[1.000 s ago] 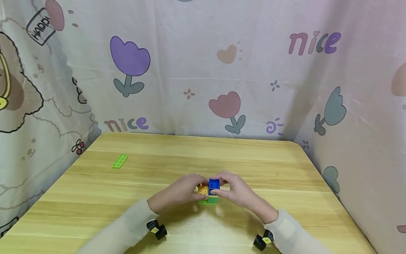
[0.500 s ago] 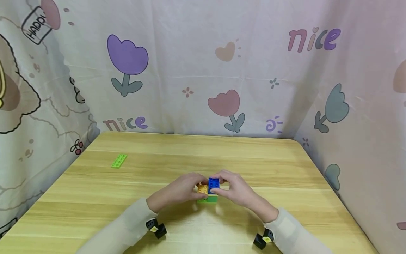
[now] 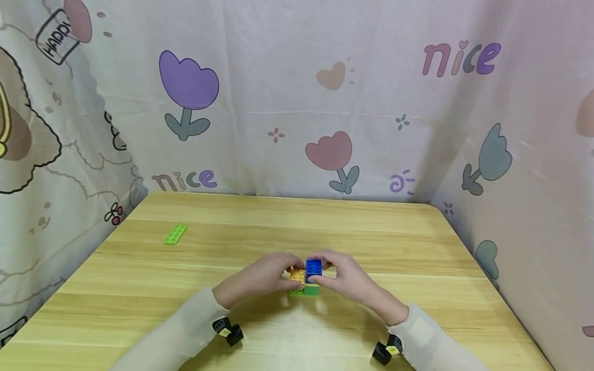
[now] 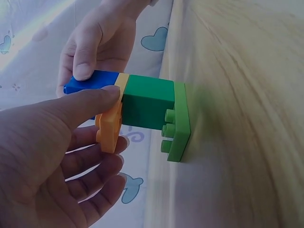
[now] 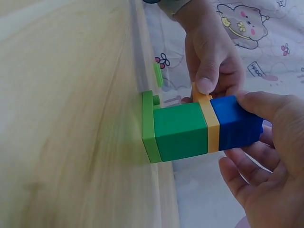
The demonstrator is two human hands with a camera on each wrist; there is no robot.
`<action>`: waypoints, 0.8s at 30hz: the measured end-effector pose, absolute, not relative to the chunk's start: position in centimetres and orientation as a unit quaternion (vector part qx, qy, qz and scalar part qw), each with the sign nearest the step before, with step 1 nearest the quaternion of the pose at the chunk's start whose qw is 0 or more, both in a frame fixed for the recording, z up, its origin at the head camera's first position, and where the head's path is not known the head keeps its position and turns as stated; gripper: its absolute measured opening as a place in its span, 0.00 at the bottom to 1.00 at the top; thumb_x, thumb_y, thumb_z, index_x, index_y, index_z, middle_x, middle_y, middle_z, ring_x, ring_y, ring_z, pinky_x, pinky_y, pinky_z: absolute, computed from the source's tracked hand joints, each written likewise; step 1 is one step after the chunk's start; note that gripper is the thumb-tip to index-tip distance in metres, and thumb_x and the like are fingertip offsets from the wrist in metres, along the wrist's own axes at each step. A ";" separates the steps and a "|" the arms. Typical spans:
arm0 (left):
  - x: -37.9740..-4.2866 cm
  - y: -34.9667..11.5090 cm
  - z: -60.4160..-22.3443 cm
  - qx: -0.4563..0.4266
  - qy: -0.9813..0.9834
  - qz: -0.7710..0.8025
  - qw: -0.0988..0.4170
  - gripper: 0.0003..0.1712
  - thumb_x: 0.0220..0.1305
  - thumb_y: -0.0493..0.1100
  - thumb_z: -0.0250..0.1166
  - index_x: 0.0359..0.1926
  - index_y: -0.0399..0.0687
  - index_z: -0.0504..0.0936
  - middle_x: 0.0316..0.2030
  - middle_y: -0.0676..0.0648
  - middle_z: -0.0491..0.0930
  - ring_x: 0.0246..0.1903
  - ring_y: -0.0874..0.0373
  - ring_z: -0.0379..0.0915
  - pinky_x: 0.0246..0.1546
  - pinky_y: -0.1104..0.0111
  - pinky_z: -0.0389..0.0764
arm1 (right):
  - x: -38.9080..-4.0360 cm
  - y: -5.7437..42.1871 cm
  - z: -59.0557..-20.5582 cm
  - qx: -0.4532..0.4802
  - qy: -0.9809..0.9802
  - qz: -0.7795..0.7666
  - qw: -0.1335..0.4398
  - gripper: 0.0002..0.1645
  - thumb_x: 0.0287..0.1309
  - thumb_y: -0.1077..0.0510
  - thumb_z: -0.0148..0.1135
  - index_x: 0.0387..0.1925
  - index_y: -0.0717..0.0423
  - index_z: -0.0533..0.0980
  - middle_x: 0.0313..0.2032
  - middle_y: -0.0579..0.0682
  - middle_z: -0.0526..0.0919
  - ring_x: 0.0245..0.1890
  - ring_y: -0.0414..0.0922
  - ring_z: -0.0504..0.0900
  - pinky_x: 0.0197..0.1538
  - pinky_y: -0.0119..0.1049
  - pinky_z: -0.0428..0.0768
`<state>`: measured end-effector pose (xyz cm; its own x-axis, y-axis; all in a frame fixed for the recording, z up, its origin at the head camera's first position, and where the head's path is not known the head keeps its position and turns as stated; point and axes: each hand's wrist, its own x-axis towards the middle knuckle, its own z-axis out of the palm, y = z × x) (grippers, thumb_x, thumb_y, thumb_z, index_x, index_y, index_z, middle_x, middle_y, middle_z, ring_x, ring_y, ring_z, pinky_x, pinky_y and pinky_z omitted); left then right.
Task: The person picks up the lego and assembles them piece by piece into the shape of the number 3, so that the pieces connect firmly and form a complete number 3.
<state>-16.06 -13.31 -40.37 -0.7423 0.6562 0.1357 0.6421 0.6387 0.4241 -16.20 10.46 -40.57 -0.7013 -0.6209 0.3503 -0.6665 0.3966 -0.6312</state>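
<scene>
A small stack of toy building bricks stands on the table in front of me. At its base is a light green plate (image 4: pixel 182 128), with a dark green brick (image 5: pixel 181 132) on one end of it. Across that brick lies an orange plate (image 4: pixel 110 127), its free end jutting out over the light green studs. A blue brick (image 5: pixel 233 123) tops the stack above the dark green one. My left hand (image 3: pixel 260 279) pinches the jutting end of the orange plate between thumb and fingers. From the other side, my right hand (image 3: pixel 348 277) grips the blue brick.
Another light green studded plate (image 3: pixel 176 234) lies alone at the back left of the wooden table (image 3: pixel 371 232). A patterned curtain (image 3: pixel 269 93) hangs behind the table and along both sides. Small black devices (image 3: pixel 228 331) are strapped at both wrists.
</scene>
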 end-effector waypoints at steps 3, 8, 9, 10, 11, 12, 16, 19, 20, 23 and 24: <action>-16.1 -13.6 -40.2 0.355 0.906 0.232 0.021 0.23 0.62 0.56 0.68 0.52 0.47 0.82 0.43 0.56 0.80 0.42 0.64 0.74 0.45 0.66 0.77 | -16.1 10.6 -40.5 0.381 -0.838 0.390 0.019 0.27 0.60 0.46 0.67 0.57 0.54 0.77 0.46 0.41 0.82 0.41 0.41 0.80 0.43 0.41 0.81; -16.2 -14.0 -39.9 0.343 0.907 0.244 0.027 0.23 0.64 0.57 0.66 0.53 0.48 0.81 0.43 0.57 0.79 0.43 0.62 0.74 0.45 0.65 0.77 | -16.1 10.9 -40.3 0.371 -0.844 0.387 -0.002 0.28 0.59 0.43 0.67 0.57 0.50 0.77 0.46 0.38 0.82 0.42 0.40 0.80 0.45 0.39 0.80; -16.3 -14.1 -39.9 0.341 0.907 0.246 0.027 0.23 0.64 0.57 0.66 0.53 0.47 0.81 0.43 0.57 0.79 0.43 0.62 0.74 0.45 0.64 0.77 | -16.2 10.9 -40.3 0.368 -0.845 0.388 -0.005 0.28 0.59 0.43 0.67 0.58 0.50 0.77 0.46 0.38 0.82 0.42 0.39 0.80 0.45 0.39 0.80; -16.3 -14.3 -39.8 0.338 0.908 0.248 0.026 0.23 0.64 0.57 0.65 0.53 0.47 0.81 0.43 0.56 0.80 0.43 0.62 0.74 0.46 0.64 0.77 | -16.2 11.0 -40.2 0.365 -0.846 0.389 -0.009 0.29 0.59 0.43 0.67 0.58 0.51 0.76 0.46 0.38 0.82 0.42 0.40 0.79 0.46 0.40 0.79; -16.4 -14.4 -39.8 0.336 0.908 0.249 0.024 0.24 0.65 0.57 0.65 0.53 0.47 0.81 0.43 0.56 0.80 0.43 0.61 0.74 0.45 0.64 0.77 | -16.2 11.1 -40.1 0.363 -0.846 0.391 -0.013 0.29 0.59 0.43 0.67 0.58 0.52 0.76 0.46 0.39 0.82 0.43 0.40 0.79 0.47 0.41 0.79; -16.5 -14.6 -39.7 0.335 0.908 0.251 0.021 0.24 0.65 0.57 0.65 0.53 0.46 0.81 0.44 0.55 0.80 0.43 0.60 0.74 0.45 0.63 0.77 | -16.2 11.1 -40.1 0.360 -0.846 0.393 -0.018 0.29 0.59 0.43 0.67 0.58 0.52 0.76 0.46 0.39 0.82 0.43 0.40 0.79 0.48 0.42 0.79; -17.0 -15.3 -39.6 0.329 0.908 0.260 0.007 0.24 0.65 0.57 0.65 0.53 0.45 0.81 0.44 0.52 0.81 0.43 0.58 0.75 0.43 0.62 0.77 | -16.3 11.4 -39.9 0.358 -0.844 0.398 -0.031 0.29 0.60 0.43 0.66 0.58 0.52 0.76 0.46 0.40 0.82 0.44 0.41 0.79 0.51 0.44 0.78; -17.5 -15.8 -39.5 0.325 0.907 0.268 -0.002 0.23 0.65 0.54 0.66 0.53 0.42 0.81 0.45 0.48 0.81 0.43 0.54 0.76 0.43 0.60 0.77 | -16.4 11.5 -39.8 0.364 -0.841 0.399 -0.031 0.26 0.61 0.44 0.65 0.57 0.50 0.76 0.45 0.40 0.82 0.44 0.41 0.80 0.51 0.44 0.78; -17.6 -16.0 -39.5 0.323 0.907 0.269 -0.004 0.23 0.65 0.53 0.66 0.53 0.41 0.80 0.45 0.47 0.81 0.44 0.53 0.76 0.44 0.59 0.77 | -16.4 11.6 -39.8 0.366 -0.840 0.399 -0.030 0.25 0.62 0.44 0.65 0.57 0.50 0.76 0.45 0.40 0.82 0.44 0.41 0.80 0.50 0.44 0.78; -18.1 -16.6 -39.3 0.313 0.910 0.271 -0.011 0.23 0.65 0.52 0.66 0.53 0.40 0.80 0.46 0.46 0.81 0.44 0.50 0.76 0.44 0.58 0.77 | -16.4 11.7 -39.7 0.368 -0.840 0.398 -0.027 0.23 0.63 0.44 0.64 0.56 0.48 0.77 0.44 0.39 0.82 0.44 0.42 0.80 0.47 0.43 0.79; -18.2 -16.8 -39.2 0.309 0.913 0.266 -0.016 0.23 0.66 0.52 0.66 0.53 0.40 0.80 0.46 0.46 0.81 0.44 0.51 0.76 0.44 0.59 0.77 | -16.5 11.7 -39.7 0.369 -0.840 0.397 -0.026 0.22 0.63 0.44 0.64 0.55 0.47 0.77 0.44 0.39 0.82 0.44 0.43 0.80 0.46 0.42 0.79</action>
<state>-18.19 -16.82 -39.23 -0.8084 0.5555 0.1944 0.5729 0.6670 0.4764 -16.47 11.70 -39.75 -0.7264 -0.6403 0.2498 -0.5991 0.4118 -0.6867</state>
